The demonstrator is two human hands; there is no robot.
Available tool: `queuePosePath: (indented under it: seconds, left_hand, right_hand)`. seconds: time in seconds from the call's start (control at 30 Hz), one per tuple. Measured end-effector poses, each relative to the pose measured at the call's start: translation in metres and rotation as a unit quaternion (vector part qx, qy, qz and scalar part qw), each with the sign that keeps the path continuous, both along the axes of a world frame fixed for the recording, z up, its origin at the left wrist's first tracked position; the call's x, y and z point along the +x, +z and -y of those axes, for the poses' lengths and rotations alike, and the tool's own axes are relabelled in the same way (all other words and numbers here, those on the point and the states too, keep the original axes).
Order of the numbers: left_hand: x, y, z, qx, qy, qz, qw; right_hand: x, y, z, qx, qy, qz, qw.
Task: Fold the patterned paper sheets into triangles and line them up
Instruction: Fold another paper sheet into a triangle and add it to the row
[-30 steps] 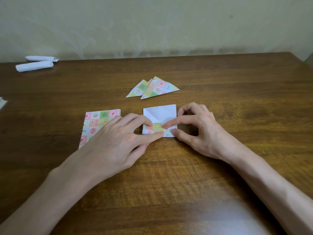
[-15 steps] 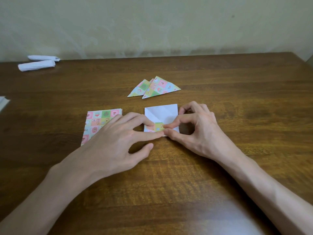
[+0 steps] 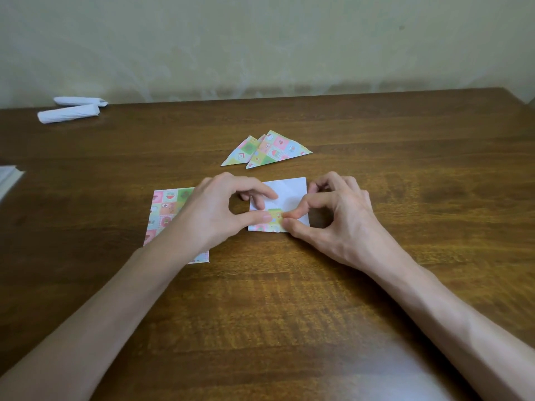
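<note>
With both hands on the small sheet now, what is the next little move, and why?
Probably carry the turned-up patterned flap farther over the white side of the sheet, then press a crease. Only a narrow strip is folded, the left hand and right hand both grip the sheet there, and it is not yet a triangle.

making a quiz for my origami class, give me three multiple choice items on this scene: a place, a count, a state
1. Where do the folded triangles lie?
A) beyond the left hand and right hand
B) nearer than them
C) between them

2. How many white rolls lie far left?
A) one
B) two
C) five

3. The white-faced sheet is:
A) untouched
B) crumpled
C) pinched by both hands

Answers: 1 A, they sit past both hands; 2 B, two lie together; 3 C, both pinch its turned-up patterned edge.
</note>
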State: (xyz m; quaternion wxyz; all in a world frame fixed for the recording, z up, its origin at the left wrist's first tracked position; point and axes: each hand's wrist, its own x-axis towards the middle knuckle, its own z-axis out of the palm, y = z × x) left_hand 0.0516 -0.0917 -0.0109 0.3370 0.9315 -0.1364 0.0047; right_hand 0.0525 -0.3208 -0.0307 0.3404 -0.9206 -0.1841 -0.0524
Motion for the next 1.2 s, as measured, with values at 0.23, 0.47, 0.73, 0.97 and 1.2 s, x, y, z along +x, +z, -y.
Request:
queuePosePath:
  seconds: [0.23,0.47,0.73,0.97,1.2]
  left_hand:
    - [0.003,0.001,-0.013,0.031,-0.085,0.021,0.996]
    - [0.004,0.006,-0.021,0.066,-0.125,0.014,0.99]
    - [0.006,0.007,-0.022,0.067,-0.122,0.003,0.99]
    - [0.005,0.008,-0.022,0.052,-0.122,-0.017,0.991]
    - [0.004,0.008,-0.024,0.032,-0.127,-0.031,0.991]
  right_hand:
    - [0.0,0.001,0.001,-0.006,0.0,-0.009,1.0]
    - [-0.002,0.003,-0.001,-0.003,-0.005,-0.012,1.0]
    - [-0.015,-0.002,-0.021,-0.059,-0.082,0.05,0.994]
    - [-0.02,-0.008,-0.031,-0.082,-0.098,0.093,0.987]
    - [-0.018,-0.01,-0.031,-0.088,-0.101,0.103,0.986]
